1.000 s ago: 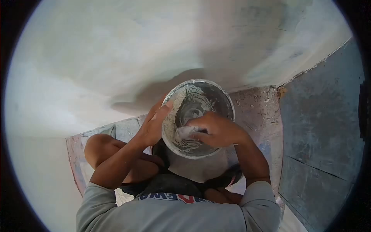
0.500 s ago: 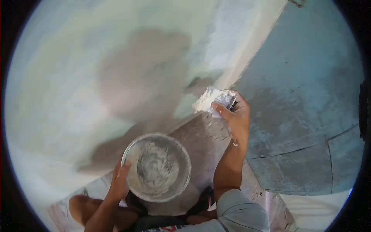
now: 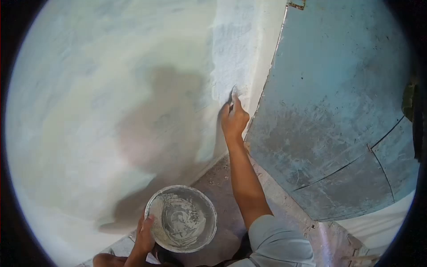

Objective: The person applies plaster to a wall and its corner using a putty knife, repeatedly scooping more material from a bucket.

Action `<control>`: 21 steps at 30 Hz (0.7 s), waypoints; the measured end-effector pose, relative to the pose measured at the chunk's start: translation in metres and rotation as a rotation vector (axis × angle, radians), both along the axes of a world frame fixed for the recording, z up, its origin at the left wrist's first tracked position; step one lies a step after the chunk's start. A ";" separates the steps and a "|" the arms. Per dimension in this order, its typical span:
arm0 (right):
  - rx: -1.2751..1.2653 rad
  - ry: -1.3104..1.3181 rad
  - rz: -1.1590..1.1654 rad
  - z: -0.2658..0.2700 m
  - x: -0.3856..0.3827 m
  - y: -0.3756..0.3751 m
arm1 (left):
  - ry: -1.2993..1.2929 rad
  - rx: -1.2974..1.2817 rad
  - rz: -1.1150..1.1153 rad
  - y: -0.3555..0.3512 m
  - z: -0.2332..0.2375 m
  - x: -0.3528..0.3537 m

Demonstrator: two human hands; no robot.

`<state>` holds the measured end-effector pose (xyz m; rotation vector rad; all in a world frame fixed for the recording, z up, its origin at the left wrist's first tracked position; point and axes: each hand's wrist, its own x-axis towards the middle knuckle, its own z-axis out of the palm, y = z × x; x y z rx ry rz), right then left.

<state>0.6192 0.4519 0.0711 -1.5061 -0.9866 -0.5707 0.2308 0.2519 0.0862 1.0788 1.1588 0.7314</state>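
My left hand (image 3: 144,233) grips the left rim of a round metal bowl (image 3: 207,214), thumb over the edge. White paste is smeared over the bowl's bottom and left inner side. My right hand (image 3: 235,122) is closed around a putty knife (image 3: 234,91) and holds it against the wall, low beside the corner. Only a small part of the tool shows past my fingers; its blade is mostly hidden. A whiter strip of putty (image 3: 231,49) runs up the wall above this hand.
The pale, patchy wall (image 3: 75,115) fills the left side, with my shadow on it. To the right stands a worn blue-grey door panel (image 3: 329,84) with a rusty hinge (image 3: 297,5) at its top edge. Dusty floor (image 3: 218,178) lies below, near my legs.
My right hand has moved up and left, from beside the corner onto the wall, bringing the putty-loaded knife to its surface. The bowl in my left hand sits slightly lower in view.
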 end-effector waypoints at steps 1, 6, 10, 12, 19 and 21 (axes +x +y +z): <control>-0.046 0.038 0.064 0.012 -0.009 -0.021 | -0.057 0.002 0.011 -0.002 -0.011 -0.003; 0.184 0.263 0.190 0.017 0.027 -0.075 | -0.041 -0.069 0.031 -0.004 -0.020 -0.008; -0.082 0.177 -0.042 0.031 0.070 -0.065 | -0.059 -0.028 0.014 -0.003 -0.003 0.001; -0.157 0.123 -0.051 0.034 0.083 -0.053 | -0.031 -0.029 0.002 0.002 -0.001 0.000; -0.278 0.043 -0.032 0.031 0.084 -0.020 | -0.022 -0.001 -0.028 0.001 -0.022 -0.012; -0.117 0.070 -0.004 0.028 0.074 -0.015 | -0.033 0.023 -0.017 0.000 -0.010 -0.003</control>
